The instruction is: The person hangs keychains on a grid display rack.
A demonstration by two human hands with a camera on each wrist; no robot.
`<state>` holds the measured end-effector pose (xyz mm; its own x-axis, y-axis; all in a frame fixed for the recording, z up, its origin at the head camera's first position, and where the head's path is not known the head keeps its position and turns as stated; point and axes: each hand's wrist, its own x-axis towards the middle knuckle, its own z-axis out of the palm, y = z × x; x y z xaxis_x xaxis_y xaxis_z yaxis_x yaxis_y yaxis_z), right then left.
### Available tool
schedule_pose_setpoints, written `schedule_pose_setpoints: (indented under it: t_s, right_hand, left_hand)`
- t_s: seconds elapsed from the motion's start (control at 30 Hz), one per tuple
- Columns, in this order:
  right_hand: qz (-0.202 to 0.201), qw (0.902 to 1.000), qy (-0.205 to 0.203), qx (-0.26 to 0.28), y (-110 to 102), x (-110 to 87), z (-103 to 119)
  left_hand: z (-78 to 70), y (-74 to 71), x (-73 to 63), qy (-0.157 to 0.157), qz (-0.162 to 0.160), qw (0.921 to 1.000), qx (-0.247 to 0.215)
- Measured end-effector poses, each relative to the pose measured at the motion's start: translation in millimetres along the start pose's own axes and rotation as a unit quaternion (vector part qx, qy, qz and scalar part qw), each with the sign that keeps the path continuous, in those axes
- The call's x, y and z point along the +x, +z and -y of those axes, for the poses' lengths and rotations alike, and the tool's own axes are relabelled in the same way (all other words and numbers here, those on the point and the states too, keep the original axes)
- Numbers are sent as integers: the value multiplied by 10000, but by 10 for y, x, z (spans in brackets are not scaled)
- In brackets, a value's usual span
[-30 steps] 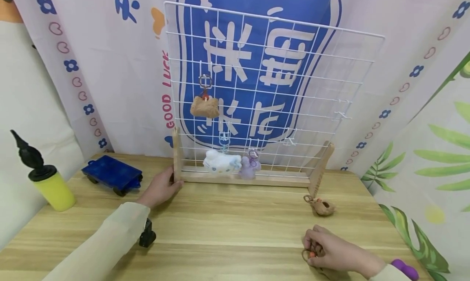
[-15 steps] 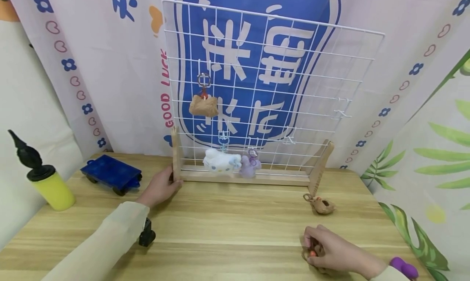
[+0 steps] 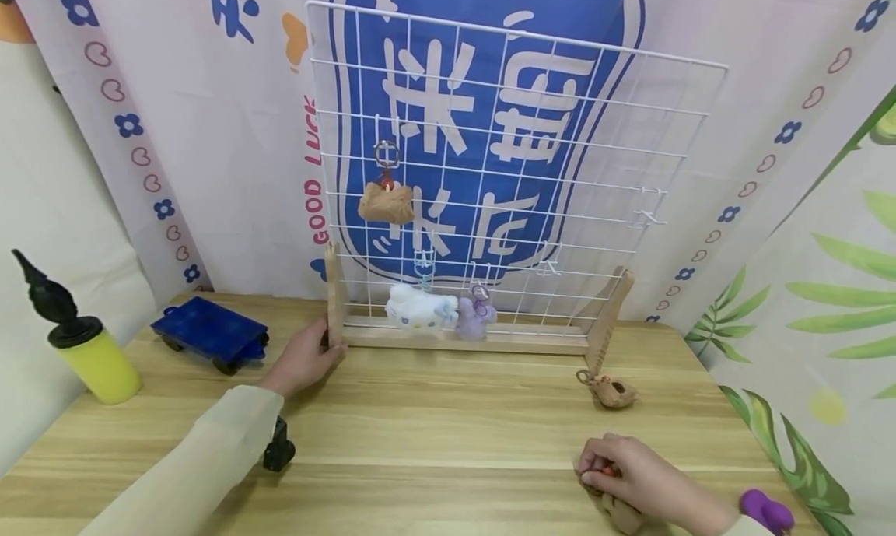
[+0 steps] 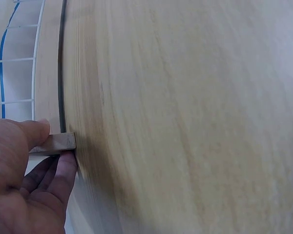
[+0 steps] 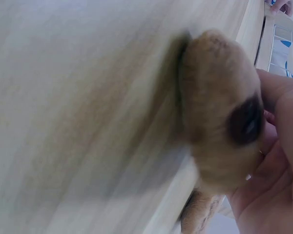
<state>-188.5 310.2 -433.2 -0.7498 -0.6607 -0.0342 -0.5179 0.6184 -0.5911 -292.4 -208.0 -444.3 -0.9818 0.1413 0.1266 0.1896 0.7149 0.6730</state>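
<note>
My left hand (image 3: 304, 357) pinches the left wooden foot (image 4: 58, 141) of a white wire grid rack (image 3: 518, 34), thumb on one side and fingers on the other. My right hand (image 3: 633, 474) holds a brown plush keychain (image 5: 217, 107) low over the front right of the table. A dark round patch shows on the plush, and its ring is mostly hidden by my fingers. Another brown plush keychain (image 3: 614, 393) lies beyond that hand, by the rack's right foot. From the rack hang a tan plush keychain (image 3: 386, 203), a white cat plush (image 3: 420, 308) and a purple plush (image 3: 476, 320).
Bare white hooks (image 3: 647, 218) sit on the grid's right part. At the left stand a blue toy cart (image 3: 210, 330) and a yellow pump (image 3: 101, 365) with a black top. A purple rounded object (image 3: 766, 511) lies at the right edge. A printed curtain (image 3: 231, 131) hangs behind.
My right fingers have shifted on the brown plush keychain; its ring has gone under them and more of the plush shows below the hand. My left hand stays on the rack's foot.
</note>
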Motion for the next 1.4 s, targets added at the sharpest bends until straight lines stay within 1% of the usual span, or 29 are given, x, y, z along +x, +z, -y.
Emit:
schedule_pose_setpoints:
  t_s: [0.07,0.17,0.27,0.4,0.5,0.63,0.73,0.83,0.97,1.07,1.23,1.33,1.4]
  right_hand:
    - [-52,9998,5,166,3,-7,-4]
    - [-197,9994,-92,269,9,-25,-14]
    - [-450,9980,-232,370,27,-36,-28]
    - [-774,9931,-472,740,58,-44,-58]
    - [-787,9900,-366,1116,81,-43,-82]
    - [-812,9854,-74,1495,100,-30,-98]
    - [-851,9800,-64,1799,97,-11,-100]
    - [-796,9734,-27,2150,80,10,-87]
    - [-708,9684,131,2387,45,52,-41]
    - [-680,9640,395,2538,8,96,8]
    - [-619,9475,994,2974,-53,163,85]
    - [-569,9377,1175,3220,-87,208,125]
    - [-538,9342,1197,3318,-111,241,148]
  left_hand:
    - [-7,-2,-2,-24,15,10000,-8]
    - [-13,-7,-8,-7,13,10000,-10]
    - [-22,-7,-14,7,-1,10000,-8]
    - [-27,-11,-14,5,-3,10000,15]
    - [-15,-7,-18,-15,-1,10000,11]
    - [-4,1,-20,5,-22,10000,-21]
    - [-5,-1,-21,14,-22,10000,-26]
    - [-7,-5,-18,1,-6,10000,-10]
    - [-8,-8,-4,-17,17,10000,11]
    - [-14,-9,3,-35,17,10000,20]
    - [-7,-11,2,-9,-6,10000,20]
    - [2,-10,-1,-2,-2,10000,11]
    - [7,-6,0,1,4,10000,15]
